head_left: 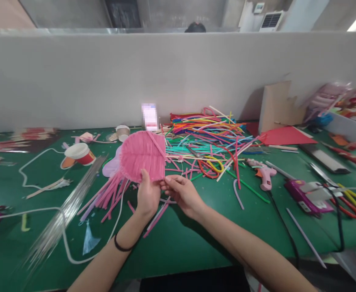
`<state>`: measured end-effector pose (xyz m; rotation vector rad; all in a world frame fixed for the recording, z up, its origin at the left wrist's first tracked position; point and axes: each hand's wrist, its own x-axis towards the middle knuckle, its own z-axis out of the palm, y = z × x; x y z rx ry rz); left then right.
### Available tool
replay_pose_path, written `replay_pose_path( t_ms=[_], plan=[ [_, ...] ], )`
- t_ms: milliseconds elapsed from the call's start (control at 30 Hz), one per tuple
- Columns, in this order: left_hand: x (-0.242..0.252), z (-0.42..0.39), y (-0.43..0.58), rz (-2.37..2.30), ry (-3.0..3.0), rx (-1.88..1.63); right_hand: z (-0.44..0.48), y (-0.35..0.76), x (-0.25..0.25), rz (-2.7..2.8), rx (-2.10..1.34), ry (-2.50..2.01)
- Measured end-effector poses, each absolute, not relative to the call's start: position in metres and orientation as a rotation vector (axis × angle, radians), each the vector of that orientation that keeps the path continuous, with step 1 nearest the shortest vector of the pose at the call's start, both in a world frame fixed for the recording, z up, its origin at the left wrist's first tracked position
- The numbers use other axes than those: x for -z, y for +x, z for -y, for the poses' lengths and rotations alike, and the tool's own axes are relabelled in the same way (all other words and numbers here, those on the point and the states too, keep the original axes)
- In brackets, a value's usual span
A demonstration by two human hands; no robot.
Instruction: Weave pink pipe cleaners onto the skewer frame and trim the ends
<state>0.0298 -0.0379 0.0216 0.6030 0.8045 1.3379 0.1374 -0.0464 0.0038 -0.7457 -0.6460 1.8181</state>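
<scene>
A rounded pink panel made of pipe cleaners laid side by side [141, 156] is raised above the table, its right side cut straight. My left hand [149, 194] grips its lower edge, thumb on the front face and fingers behind it. At the panel's lower right corner, my right hand [180, 192] pinches with thumb and forefinger at the edge; whatever tiny bit lies between those fingertips is too small to make out. One pink strip slants across the panel's upper right. Loose pink pipe cleaners [111, 192] lie below and left of it.
A heap of coloured pipe cleaners [202, 134] lies behind. To the right are a pink glue gun [266, 176], a purple power strip [308, 198] and scissors [324, 174]. Leftward, a paper cup [79, 154] stands near a bundle of metal wires [71, 202]. A white cable [63, 227] crosses the table.
</scene>
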Motion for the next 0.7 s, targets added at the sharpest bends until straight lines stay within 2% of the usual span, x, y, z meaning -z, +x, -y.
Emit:
replay_pose_path(
  t_ms=[167,367,700],
  plan=[
    [0.005,0.040,0.034,-0.988,0.750,-1.433,0.044,0.144,-0.005,0.503,-1.779,-0.718],
    [0.020,0.047,0.027,-1.326,0.911,-1.250,0.051,0.143,-0.002,0.299,-1.867,-0.705],
    [0.019,0.044,0.030,-1.043,0.795,-1.211,0.047,0.142,0.003,0.385,-1.816,-0.735]
  ],
)
